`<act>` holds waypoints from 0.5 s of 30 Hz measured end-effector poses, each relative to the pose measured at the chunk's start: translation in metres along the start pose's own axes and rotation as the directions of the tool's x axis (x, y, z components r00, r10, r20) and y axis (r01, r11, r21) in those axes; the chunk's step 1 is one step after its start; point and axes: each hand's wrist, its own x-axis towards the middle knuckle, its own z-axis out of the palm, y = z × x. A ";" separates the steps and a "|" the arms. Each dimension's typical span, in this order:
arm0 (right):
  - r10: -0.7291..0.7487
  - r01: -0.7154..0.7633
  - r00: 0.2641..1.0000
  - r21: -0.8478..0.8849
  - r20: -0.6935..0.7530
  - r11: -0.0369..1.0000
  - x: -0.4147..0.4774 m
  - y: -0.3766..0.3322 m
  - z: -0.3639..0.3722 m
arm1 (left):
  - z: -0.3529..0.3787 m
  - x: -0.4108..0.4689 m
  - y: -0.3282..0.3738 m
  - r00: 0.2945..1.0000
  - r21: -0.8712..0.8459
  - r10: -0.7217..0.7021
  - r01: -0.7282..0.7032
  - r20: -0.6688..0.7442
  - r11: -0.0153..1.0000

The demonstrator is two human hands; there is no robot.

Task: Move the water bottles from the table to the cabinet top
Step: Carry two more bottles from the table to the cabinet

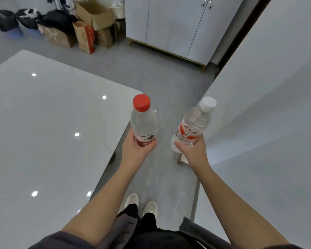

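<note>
Floor tiles run between a glossy white table and a white counter. Above them our left hand grips the red-capped bottle, and our right hand grips the white-capped bottle.

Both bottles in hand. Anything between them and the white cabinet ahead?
Nothing visible: open floor runs from the red-capped bottle and white-capped bottle to the cabinet. Cardboard boxes stand left of it, off the line. Its top is off-frame.

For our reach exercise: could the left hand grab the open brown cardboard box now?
Probably not: the left hand grips the red-capped clear plastic bottle, and the brown cardboard box sits far across the floor.
</note>
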 end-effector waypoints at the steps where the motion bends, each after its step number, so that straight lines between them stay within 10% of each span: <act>1: -0.015 0.015 1.000 0.016 -0.015 1.000 0.004 -0.006 -0.005 | 0.004 0.007 0.012 0.999 -0.011 0.029 -0.029 0.022 1.000; 15: -0.233 0.278 0.944 0.183 -0.234 0.943 0.059 -0.147 -0.048 | 0.022 0.097 0.178 0.891 -0.138 0.398 -0.376 0.218 0.916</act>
